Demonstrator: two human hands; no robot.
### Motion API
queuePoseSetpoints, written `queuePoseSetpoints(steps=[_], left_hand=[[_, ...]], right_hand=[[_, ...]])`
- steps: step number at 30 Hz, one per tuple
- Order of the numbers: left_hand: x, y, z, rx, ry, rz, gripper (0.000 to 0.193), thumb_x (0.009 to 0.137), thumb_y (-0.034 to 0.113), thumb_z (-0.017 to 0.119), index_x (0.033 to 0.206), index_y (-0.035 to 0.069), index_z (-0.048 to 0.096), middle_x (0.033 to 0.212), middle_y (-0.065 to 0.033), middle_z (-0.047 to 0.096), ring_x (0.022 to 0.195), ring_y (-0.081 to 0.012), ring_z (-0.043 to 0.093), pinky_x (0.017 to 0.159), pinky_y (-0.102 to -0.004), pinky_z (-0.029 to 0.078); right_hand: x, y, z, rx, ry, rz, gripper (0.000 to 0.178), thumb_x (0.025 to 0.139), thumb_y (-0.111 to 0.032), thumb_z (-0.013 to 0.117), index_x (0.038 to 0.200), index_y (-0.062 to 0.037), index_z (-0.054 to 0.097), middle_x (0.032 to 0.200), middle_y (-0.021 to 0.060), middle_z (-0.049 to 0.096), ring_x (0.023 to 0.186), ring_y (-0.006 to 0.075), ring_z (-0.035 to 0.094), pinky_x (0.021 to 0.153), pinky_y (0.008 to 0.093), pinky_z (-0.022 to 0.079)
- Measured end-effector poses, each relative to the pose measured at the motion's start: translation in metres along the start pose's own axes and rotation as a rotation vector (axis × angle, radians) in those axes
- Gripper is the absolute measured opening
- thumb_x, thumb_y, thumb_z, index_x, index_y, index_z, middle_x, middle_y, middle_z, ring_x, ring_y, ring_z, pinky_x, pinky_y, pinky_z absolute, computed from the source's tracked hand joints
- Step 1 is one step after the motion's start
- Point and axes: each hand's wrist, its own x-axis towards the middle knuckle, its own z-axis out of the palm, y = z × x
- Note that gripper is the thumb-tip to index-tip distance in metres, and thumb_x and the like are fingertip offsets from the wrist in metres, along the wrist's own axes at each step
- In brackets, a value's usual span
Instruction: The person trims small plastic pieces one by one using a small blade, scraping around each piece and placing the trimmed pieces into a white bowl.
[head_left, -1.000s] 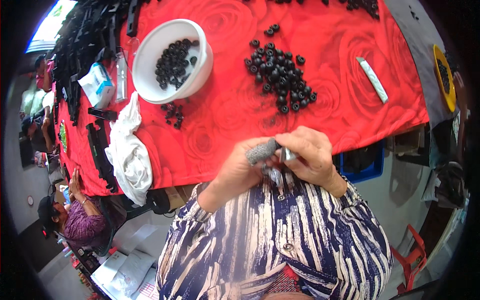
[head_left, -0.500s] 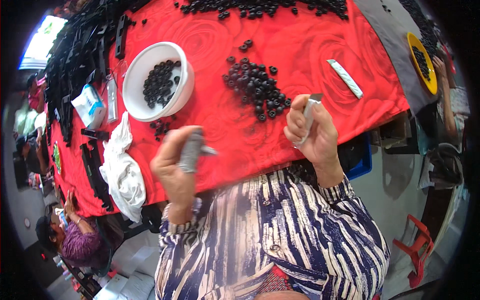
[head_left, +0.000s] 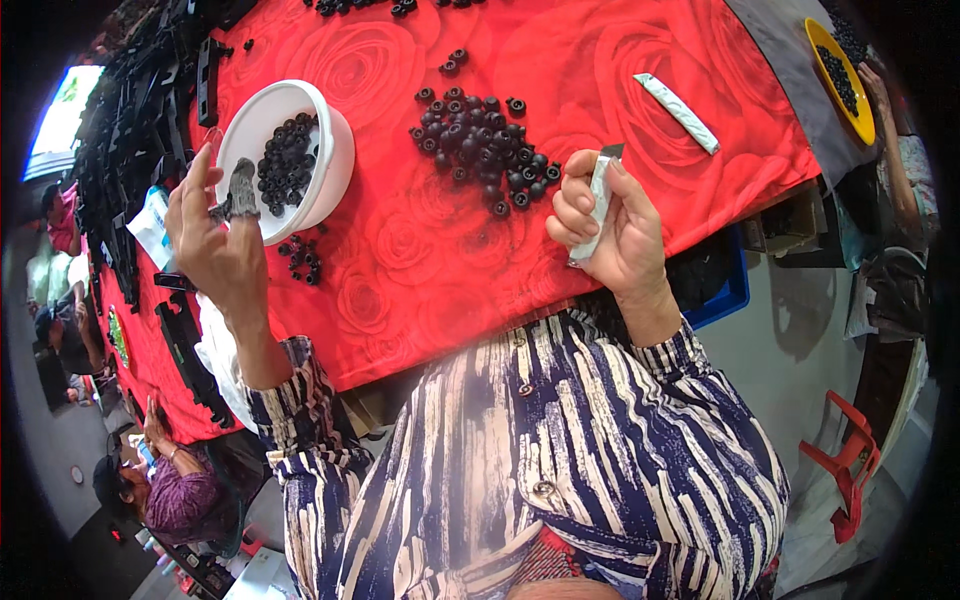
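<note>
My left hand (head_left: 212, 255) is raised at the near left rim of a white bowl (head_left: 338, 165), its fingers spread and a grey wrap (head_left: 242, 190) round its thumb. A small dark spot shows beside the wrap; I cannot tell whether it is a loose piece. Inside the bowl lie several small round black parts (head_left: 287, 160). My right hand (head_left: 632, 235) is closed round the pale wrapped handle of a small blade (head_left: 600, 205), whose dark tip points up. Left of this hand lies a heap of the same black parts (head_left: 485, 145) on the red cloth.
Another pale wrapped strip (head_left: 677, 113) lies right of the heap. Long black plastic pieces (head_left: 130, 130) pile up at the left, near a white cloth (head_left: 222, 365). A yellow plate (head_left: 812, 45) is at far right. Other people sit around; a red stool (head_left: 845, 465) stands at right.
My left hand has moved left and up to the bowl, and its fingers have spread. My right hand still grips the blade, slightly higher. The view has shifted a little.
</note>
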Motion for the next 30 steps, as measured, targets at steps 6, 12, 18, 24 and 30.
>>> queuePoseSetpoints(steps=[6, 12, 18, 24, 30], left_hand=[[-0.046, 0.075, 0.009, -0.324, -0.29, 0.182, 0.018, 0.068, 0.004, 0.072, 0.085, 0.007, 0.066, 0.081, -0.006, 0.061, 0.074, -0.0226, 0.057, 0.064, -0.0338, 0.045], [-0.065, 0.1, 0.048, -0.353, -0.486, 0.18, 0.018, 0.067, 0.003, 0.064, 0.084, 0.009, 0.062, 0.077, -0.0044, 0.058, 0.071, -0.0244, 0.056, 0.059, -0.0351, 0.047], [-0.065, 0.113, 0.068, -0.255, -0.558, 0.009, 0.022, 0.065, 0.003, 0.057, 0.087, 0.007, 0.062, 0.079, -0.0073, 0.059, 0.075, -0.027, 0.059, 0.063, -0.0378, 0.046], [-0.058, 0.118, 0.072, -0.254, -0.63, -0.052, 0.02, 0.073, 0.009, 0.06, 0.092, 0.005, 0.062, 0.082, -0.0103, 0.06, 0.075, -0.0301, 0.06, 0.064, -0.039, 0.046], [-0.061, 0.097, 0.059, -0.471, -0.538, -0.218, 0.017, 0.084, 0.009, 0.061, 0.098, 0.0, 0.059, 0.086, -0.0132, 0.064, 0.073, -0.0207, 0.063, 0.063, -0.031, 0.049]], right_hand=[[-0.004, -0.003, -0.006, 0.027, -0.055, 0.012, 0.035, 0.096, -0.029, 0.038, 0.108, 0.0008, 0.053, 0.073, 0.0047, 0.051, 0.056, 0.0108, 0.039, 0.054, 0.0267, 0.034], [0.002, -0.002, -0.004, 0.053, -0.054, 0.02, 0.036, 0.096, -0.031, 0.038, 0.107, -0.0001, 0.053, 0.072, 0.004, 0.048, 0.058, 0.0108, 0.039, 0.054, 0.0269, 0.034], [0.001, 0.0, 0.0, 0.008, -0.011, -0.014, 0.036, 0.096, -0.032, 0.04, 0.109, -0.0011, 0.053, 0.074, 0.0048, 0.049, 0.061, 0.0135, 0.042, 0.056, 0.0286, 0.035], [-0.004, 0.001, -0.006, 0.005, -0.038, 0.041, 0.035, 0.096, -0.032, 0.041, 0.108, -0.0016, 0.054, 0.072, 0.0038, 0.051, 0.058, 0.0128, 0.041, 0.054, 0.0287, 0.035], [-0.004, 0.003, 0.0, -0.029, -0.058, 0.067, 0.036, 0.097, -0.03, 0.039, 0.111, 0.0006, 0.05, 0.069, 0.0022, 0.048, 0.056, 0.0094, 0.037, 0.052, 0.0255, 0.033]])
